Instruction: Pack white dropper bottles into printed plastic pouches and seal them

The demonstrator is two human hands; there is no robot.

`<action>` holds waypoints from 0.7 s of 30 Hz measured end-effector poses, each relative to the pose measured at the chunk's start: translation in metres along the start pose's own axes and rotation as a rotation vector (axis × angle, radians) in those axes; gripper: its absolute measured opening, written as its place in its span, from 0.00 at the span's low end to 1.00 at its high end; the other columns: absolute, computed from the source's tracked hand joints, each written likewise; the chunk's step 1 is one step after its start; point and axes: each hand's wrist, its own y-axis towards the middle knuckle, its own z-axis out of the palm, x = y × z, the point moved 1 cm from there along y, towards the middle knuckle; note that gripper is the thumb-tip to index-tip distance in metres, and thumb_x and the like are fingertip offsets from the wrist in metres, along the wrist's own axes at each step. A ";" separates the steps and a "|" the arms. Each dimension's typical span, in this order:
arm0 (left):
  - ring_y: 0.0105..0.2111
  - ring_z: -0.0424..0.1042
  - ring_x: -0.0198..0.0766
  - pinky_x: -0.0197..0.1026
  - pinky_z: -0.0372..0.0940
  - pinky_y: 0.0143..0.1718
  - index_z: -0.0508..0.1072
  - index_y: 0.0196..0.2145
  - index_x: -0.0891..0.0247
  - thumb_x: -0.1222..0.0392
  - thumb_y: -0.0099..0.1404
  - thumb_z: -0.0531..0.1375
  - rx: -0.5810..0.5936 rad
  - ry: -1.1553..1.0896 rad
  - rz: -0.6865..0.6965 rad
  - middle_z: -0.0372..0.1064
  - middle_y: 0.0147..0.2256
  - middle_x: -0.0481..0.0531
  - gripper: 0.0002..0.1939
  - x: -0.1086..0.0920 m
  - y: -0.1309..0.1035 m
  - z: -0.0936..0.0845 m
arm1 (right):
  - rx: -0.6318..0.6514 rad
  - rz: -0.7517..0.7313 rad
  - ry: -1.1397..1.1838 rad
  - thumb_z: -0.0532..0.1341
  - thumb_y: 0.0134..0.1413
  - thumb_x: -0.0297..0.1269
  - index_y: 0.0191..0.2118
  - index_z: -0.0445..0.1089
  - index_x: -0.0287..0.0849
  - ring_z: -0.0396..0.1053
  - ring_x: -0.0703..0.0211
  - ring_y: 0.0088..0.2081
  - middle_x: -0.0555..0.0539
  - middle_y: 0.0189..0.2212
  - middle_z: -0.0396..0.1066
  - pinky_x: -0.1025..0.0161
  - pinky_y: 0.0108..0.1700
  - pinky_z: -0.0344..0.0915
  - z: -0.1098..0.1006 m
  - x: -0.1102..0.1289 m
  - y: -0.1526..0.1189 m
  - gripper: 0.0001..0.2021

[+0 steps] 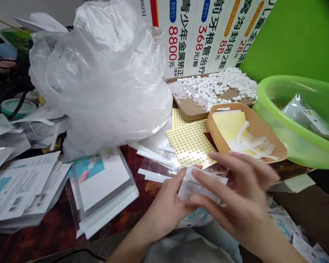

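A small clear packet with a white printed card (205, 191) is in my left hand (171, 204), with the thumb on its upper face. My right hand (241, 193) reaches over the same packet, blurred by motion. Its index finger and thumb are apart and lie over the card; the other fingers are spread. A blue picture shows on the packet's lower part, beneath the hands. Just beyond the hands lies a yellow sheet of small oval stickers (190, 142), with another partly under it.
A tan tray (274, 137) holds paper strips. Behind it, a cardboard tray (190, 107) bears small white pieces. A green basin (293, 82) stands right. A large white plastic bag (106, 80) stands left, with stacked packaged cards (106, 190) before it. More packets (304, 237) lie low at right.
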 end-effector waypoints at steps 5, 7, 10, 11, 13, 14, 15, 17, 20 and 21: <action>0.44 0.71 0.45 0.40 0.66 0.39 0.71 0.51 0.56 0.64 0.61 0.64 -0.041 0.091 0.028 0.74 0.42 0.49 0.19 -0.002 0.000 0.005 | 0.111 0.050 0.111 0.56 0.60 0.24 0.37 0.73 0.45 0.64 0.49 0.52 0.46 0.43 0.74 0.46 0.56 0.47 0.015 0.007 0.002 0.11; 0.40 0.71 0.42 0.38 0.65 0.36 0.72 0.47 0.56 0.63 0.61 0.64 -0.023 0.151 0.028 0.73 0.38 0.47 0.15 -0.006 0.001 0.002 | 0.147 0.095 0.212 0.56 0.60 0.23 0.36 0.71 0.44 0.69 0.54 0.49 0.49 0.38 0.76 0.44 0.61 0.41 0.017 0.006 0.008 0.10; 0.36 0.69 0.39 0.37 0.62 0.34 0.72 0.46 0.56 0.62 0.62 0.64 -0.012 0.266 0.047 0.71 0.36 0.44 0.13 -0.017 0.001 -0.005 | 0.077 0.141 0.265 0.57 0.60 0.23 0.34 0.70 0.42 0.74 0.60 0.40 0.50 0.35 0.76 0.41 0.65 0.34 0.018 0.008 0.015 0.08; 0.36 0.68 0.39 0.37 0.62 0.34 0.72 0.46 0.56 0.62 0.62 0.63 -0.003 0.303 0.054 0.71 0.36 0.44 0.14 -0.022 0.001 -0.007 | 0.027 0.154 0.260 0.58 0.59 0.23 0.34 0.70 0.42 0.75 0.60 0.39 0.50 0.34 0.77 0.41 0.65 0.35 0.019 0.011 0.017 0.08; 0.35 0.68 0.39 0.37 0.61 0.35 0.73 0.48 0.55 0.62 0.62 0.63 0.017 0.367 0.067 0.71 0.35 0.43 0.16 -0.031 0.001 -0.010 | -0.074 0.175 0.227 0.59 0.58 0.23 0.33 0.70 0.42 0.75 0.60 0.37 0.49 0.33 0.77 0.41 0.64 0.39 0.022 0.016 0.018 0.07; 0.35 0.68 0.39 0.37 0.61 0.35 0.72 0.50 0.54 0.62 0.62 0.63 0.028 0.392 0.069 0.71 0.35 0.43 0.17 -0.036 0.000 -0.011 | -0.117 0.186 0.208 0.59 0.58 0.23 0.33 0.69 0.42 0.76 0.60 0.36 0.49 0.33 0.77 0.41 0.64 0.40 0.025 0.019 0.018 0.07; 0.35 0.68 0.39 0.37 0.62 0.35 0.72 0.52 0.52 0.62 0.63 0.63 0.037 0.411 0.069 0.71 0.35 0.42 0.19 -0.039 -0.001 -0.012 | -0.151 0.200 0.192 0.59 0.57 0.23 0.33 0.69 0.42 0.76 0.60 0.36 0.50 0.32 0.77 0.41 0.63 0.41 0.027 0.022 0.018 0.07; 0.34 0.67 0.37 0.35 0.61 0.34 0.70 0.55 0.49 0.63 0.64 0.61 0.040 0.429 0.070 0.71 0.33 0.41 0.21 -0.045 -0.003 -0.014 | -0.184 0.246 0.180 0.59 0.58 0.23 0.33 0.68 0.43 0.76 0.59 0.36 0.50 0.32 0.77 0.42 0.63 0.42 0.032 0.028 0.017 0.07; 0.31 0.66 0.34 0.32 0.59 0.30 0.71 0.54 0.46 0.64 0.66 0.59 0.019 0.487 0.082 0.72 0.33 0.39 0.21 -0.051 -0.009 -0.016 | -0.168 0.309 0.190 0.58 0.58 0.24 0.35 0.68 0.44 0.75 0.60 0.36 0.51 0.33 0.77 0.43 0.63 0.43 0.033 0.033 0.016 0.07; 0.31 0.66 0.34 0.32 0.58 0.30 0.73 0.53 0.46 0.64 0.65 0.60 0.006 0.525 0.089 0.73 0.34 0.39 0.20 -0.052 -0.011 -0.018 | -0.154 0.322 0.195 0.58 0.59 0.24 0.35 0.68 0.44 0.75 0.61 0.35 0.52 0.33 0.77 0.43 0.63 0.43 0.033 0.035 0.016 0.07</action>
